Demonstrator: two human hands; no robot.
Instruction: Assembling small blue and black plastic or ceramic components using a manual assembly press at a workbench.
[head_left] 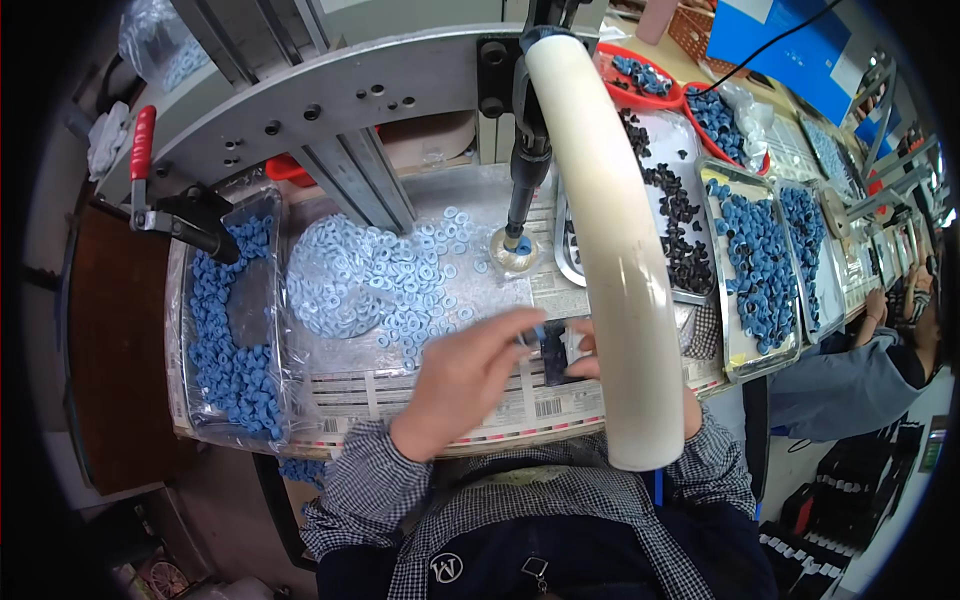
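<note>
My left hand (462,378) is over the near middle of the bench, thumb and fingers pinched on a small blue part (536,334), slightly blurred. A dark block (554,362) lies between my two hands. My right hand (584,352) is mostly hidden behind the thick white tube (640,290); its visible fingertips close around a small whitish piece (574,345) that I cannot make out. Beyond my hands, the press rod (523,185) comes down over a round pale fixture (513,256) with a blue piece at its centre. Loose pale-blue rings (425,275) spread to the left.
A tray of blue parts (215,345) stands at far left, beside a plastic bag of rings (335,280). A red-handled clamp (145,155) juts above. To the right are black parts (685,225), trays of blue parts (755,262) and red baskets (628,95). Another person's sleeve (835,385) shows at right.
</note>
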